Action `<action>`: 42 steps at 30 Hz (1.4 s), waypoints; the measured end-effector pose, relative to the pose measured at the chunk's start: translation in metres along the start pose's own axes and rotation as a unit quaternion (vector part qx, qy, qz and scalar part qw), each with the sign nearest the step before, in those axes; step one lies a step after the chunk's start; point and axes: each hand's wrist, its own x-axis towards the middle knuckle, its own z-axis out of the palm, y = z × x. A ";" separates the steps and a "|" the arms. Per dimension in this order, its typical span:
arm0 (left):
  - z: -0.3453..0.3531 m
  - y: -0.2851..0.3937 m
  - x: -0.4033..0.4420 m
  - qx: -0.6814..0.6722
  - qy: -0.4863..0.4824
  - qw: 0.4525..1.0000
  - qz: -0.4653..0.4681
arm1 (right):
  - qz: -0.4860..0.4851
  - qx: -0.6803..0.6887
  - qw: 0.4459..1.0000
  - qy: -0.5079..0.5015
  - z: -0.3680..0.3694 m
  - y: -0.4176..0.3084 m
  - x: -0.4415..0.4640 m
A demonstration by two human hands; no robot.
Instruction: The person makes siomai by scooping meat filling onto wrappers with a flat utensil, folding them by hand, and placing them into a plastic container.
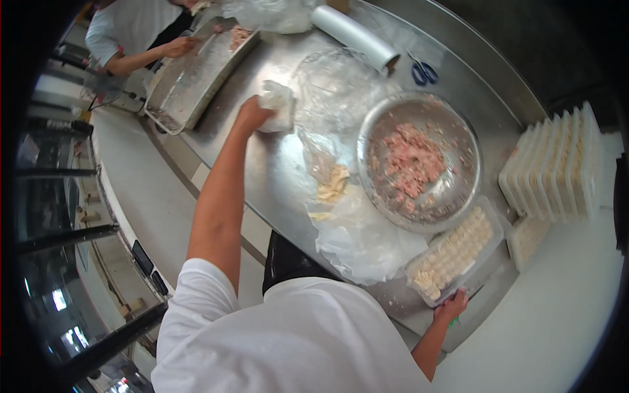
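Observation:
My left hand (253, 116) is stretched out across the steel table, its fingers closed on a crumpled white wad (278, 107), cloth or thin plastic; I cannot tell which. At the lower right, my right hand (452, 303) grips the near corner of a clear plastic tray (434, 300). Rows of small pale dumplings (458, 247) fill that tray. Just beyond it stands a wide steel bowl (365, 164) with pink minced meat (414, 160). Beside the bowl, thin dough wrappers (333, 185) lie partly under clear plastic.
Several stacked clear trays (557, 164) stand at the right. A plastic roll (357, 39) and blue-handled scissors (423, 72) lie at the back. Another person's hand (181, 46) is over a long metal pan (196, 82) at the upper left. White plastic sheets (367, 239) cover the table's front.

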 end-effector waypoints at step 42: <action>0.135 0.115 -0.323 -0.119 -0.340 0.885 0.295 | -0.053 -0.308 0.771 -0.555 0.152 -0.032 -0.118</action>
